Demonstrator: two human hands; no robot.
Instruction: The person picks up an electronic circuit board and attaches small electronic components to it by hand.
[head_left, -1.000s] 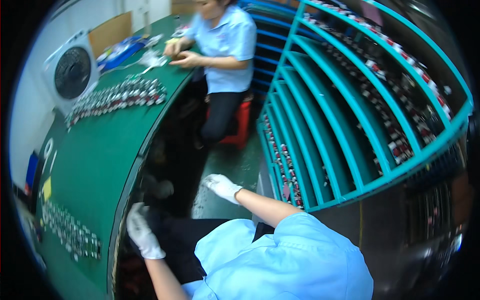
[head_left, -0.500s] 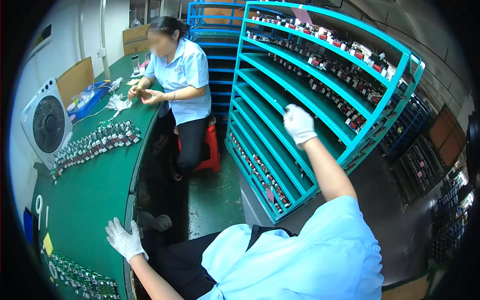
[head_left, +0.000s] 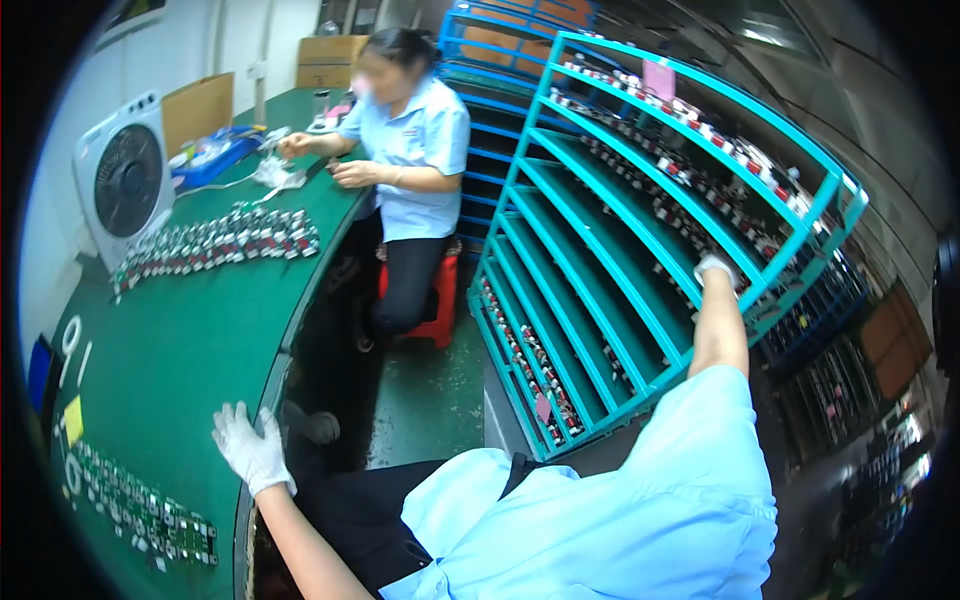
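My left hand (head_left: pixel 252 447), in a white glove, rests on the edge of the green workbench (head_left: pixel 190 360) with its fingers spread and nothing in them. My right hand (head_left: pixel 716 268), also gloved, reaches into the teal shelf rack (head_left: pixel 640 375), at a middle shelf near its right end. Its fingers are blurred and partly hidden, so what they hold, if anything, does not show. Small red, white and black assemblies (head_left: pixel 690 225) stand in rows on the shelf near this hand. Green circuit boards (head_left: pixel 140 505) lie on the bench, nearer than my left hand.
A co-worker (head_left: pixel 408 135) sits on a red stool (head_left: pixel 436 300) at the bench, handling a small part. A row of wired assemblies (head_left: pixel 225 245) lies before a fan (head_left: pixel 125 180). A blue tray (head_left: pixel 215 160) and cardboard boxes (head_left: pixel 328 60) stand farther back. Blue racks flank the teal one.
My right hand has moved right, from in front of the rack to a shelf near its right end. My left hand stays on the bench edge. The co-worker's hands have moved apart.
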